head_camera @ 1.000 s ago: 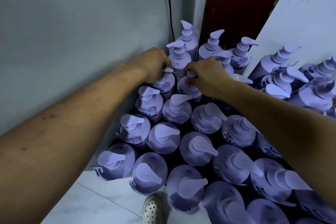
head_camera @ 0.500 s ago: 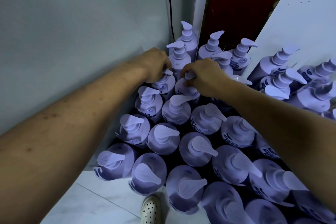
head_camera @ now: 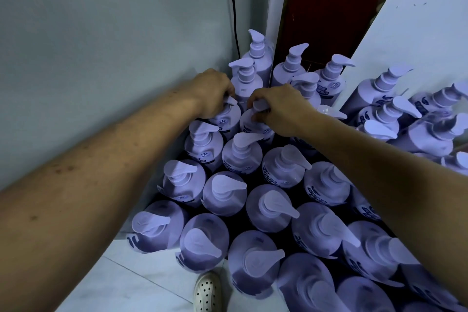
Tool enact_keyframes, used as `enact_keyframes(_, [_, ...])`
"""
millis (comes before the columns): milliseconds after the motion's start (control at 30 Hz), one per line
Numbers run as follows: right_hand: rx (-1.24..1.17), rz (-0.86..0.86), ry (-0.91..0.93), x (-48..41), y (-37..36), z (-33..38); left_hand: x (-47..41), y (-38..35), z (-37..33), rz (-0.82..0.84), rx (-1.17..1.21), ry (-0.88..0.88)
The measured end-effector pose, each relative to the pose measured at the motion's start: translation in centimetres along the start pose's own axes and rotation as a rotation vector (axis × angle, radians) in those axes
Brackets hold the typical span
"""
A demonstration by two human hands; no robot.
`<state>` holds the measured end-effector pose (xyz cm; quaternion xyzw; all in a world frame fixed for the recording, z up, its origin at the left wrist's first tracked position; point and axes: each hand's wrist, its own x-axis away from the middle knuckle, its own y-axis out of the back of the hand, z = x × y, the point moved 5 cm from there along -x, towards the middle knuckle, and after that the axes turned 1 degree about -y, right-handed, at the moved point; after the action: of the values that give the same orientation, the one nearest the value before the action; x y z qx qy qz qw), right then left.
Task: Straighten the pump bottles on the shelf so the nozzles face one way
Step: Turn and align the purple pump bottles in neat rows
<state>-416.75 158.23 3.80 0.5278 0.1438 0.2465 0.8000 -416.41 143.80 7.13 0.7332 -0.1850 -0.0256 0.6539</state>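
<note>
pump bottles (head_camera: pixel 240 149) packed touching, wall (head_camera: pixel 101 45) hard left, open above

The head-worn wide-angle camera looked forward and steeply down from close above the pump bottles (head_camera: pixel 272 213), facing the wall (head_camera: pixel 126 33) corner at frame top.

The pump bottles (head_camera: pixel 225 195) stand packed in rows running back to the corner, the wall (head_camera: pixel 101 33) on their left and a slanted panel (head_camera: pixel 417 20) on their right (more bottles seem to lean against it). The left hand (head_camera: pixel 215 94) and right hand (head_camera: pixel 281 109) sit side by side on far-row pumps; a shoe (head_camera: pixel 206 291) lies nearest.
</note>
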Motion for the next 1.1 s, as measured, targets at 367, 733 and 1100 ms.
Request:
enact_keyframes(367, [-0.045, -0.221, -0.051, 5.7, 10.5, -3.6, 0.0, 0.1, -0.3, 0.024, -0.052, 0.000])
enact_keyframes(733, [0.426, 0.003, -0.076, 10.4, 8.5, -8.7, -1.4, 1.7, -15.1, -0.131, 0.272, -0.418])
enact_keyframes(1100, [0.135, -0.096, -0.190, 14.0, 6.1, -11.3, -4.3, -2.3, -16.9, -0.009, 0.071, -0.430])
